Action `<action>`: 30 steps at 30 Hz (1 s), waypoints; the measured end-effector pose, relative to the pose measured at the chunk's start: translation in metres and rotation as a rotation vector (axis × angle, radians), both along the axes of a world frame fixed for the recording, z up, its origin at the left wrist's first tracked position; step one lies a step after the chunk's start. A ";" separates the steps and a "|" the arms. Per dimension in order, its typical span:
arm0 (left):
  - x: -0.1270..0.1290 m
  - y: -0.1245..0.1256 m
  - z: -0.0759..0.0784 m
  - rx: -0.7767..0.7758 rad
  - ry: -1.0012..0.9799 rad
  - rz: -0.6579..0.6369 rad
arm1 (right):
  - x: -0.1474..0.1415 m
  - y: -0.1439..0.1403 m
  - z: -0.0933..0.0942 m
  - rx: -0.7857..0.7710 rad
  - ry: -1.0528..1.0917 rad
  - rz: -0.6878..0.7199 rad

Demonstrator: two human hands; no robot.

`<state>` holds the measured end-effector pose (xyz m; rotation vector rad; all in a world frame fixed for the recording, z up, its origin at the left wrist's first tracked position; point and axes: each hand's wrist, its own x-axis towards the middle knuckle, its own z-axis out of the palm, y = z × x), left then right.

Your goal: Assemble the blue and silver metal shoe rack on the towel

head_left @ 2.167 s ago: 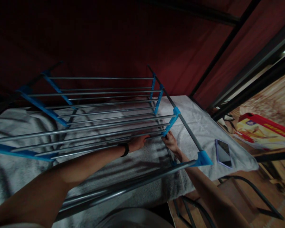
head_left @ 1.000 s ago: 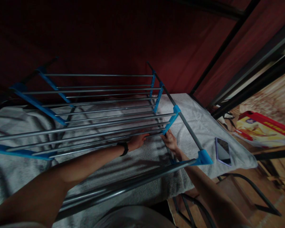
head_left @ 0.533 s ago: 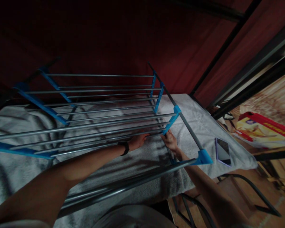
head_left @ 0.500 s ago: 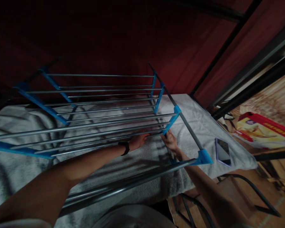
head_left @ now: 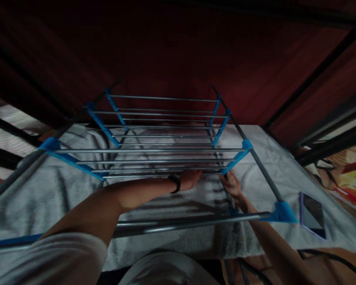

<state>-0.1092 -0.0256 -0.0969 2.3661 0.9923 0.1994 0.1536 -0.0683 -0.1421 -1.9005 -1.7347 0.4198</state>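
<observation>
Dim red walls close round a white towel-covered table. Nearest, a dark phone lies at its right edge. Mid-table, the left hand and right hand still curl on a grey-railed, blue-jointed rack; only the view has swung leftward.

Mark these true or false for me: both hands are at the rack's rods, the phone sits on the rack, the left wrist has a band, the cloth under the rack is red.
1. Both the left hand and the right hand reach the drying rack: true.
2. The phone lies on the rack: false, it lies on the towel right of the rack.
3. A dark wristband is on the left wrist: true.
4. The towel is red: false, it is whitish grey.
</observation>
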 end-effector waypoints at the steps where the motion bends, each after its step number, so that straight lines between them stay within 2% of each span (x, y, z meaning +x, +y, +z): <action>1: -0.004 -0.002 0.002 0.033 0.047 0.016 | 0.002 0.001 -0.003 -0.004 -0.012 0.007; 5: -0.023 -0.011 0.013 0.111 0.198 0.027 | 0.010 0.003 -0.011 0.003 -0.025 0.044; 9: -0.032 -0.015 0.022 0.093 0.217 0.042 | 0.013 0.003 -0.014 0.020 -0.040 0.050; 20: -0.029 -0.015 0.028 0.004 0.215 0.092 | 0.015 0.003 -0.016 0.014 -0.080 0.061; 30: -0.019 -0.023 0.054 0.028 0.244 0.106 | 0.007 0.005 -0.010 0.046 0.000 0.048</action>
